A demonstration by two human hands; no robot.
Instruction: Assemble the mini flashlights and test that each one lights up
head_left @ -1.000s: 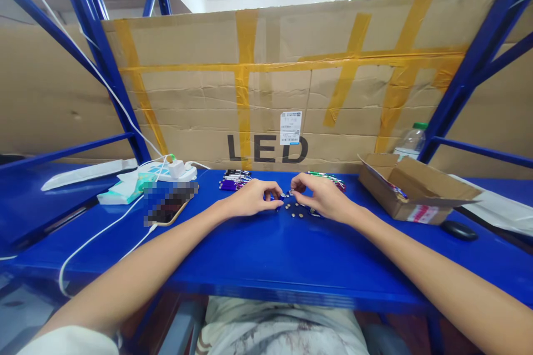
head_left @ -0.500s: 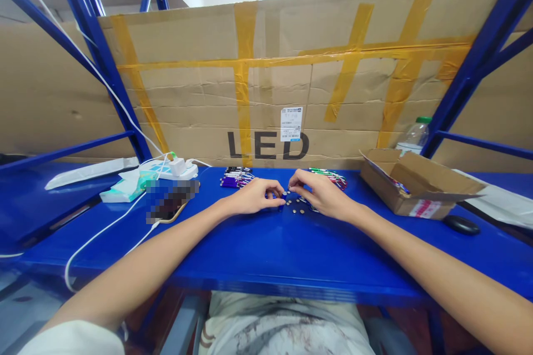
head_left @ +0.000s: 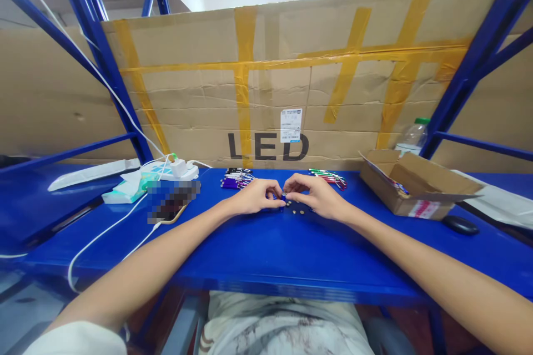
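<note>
The right hand [head_left: 310, 195] has moved in to the blue piece [head_left: 283, 197] pinched in the left hand [head_left: 260, 197] over the surface [head_left: 250, 249], so both meet there; what its curled fingers grip, I cannot tell.

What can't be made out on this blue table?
In the head view:
Small blue piece: mostly hidden by the left hand.
Whether the right hand holds anything: too small to tell.
Small round metallic discs: too small to show markings.
Open brown cardboard box: near wall hides its bottom.
Dark gold-edged phone: pixelation covers much.
</note>
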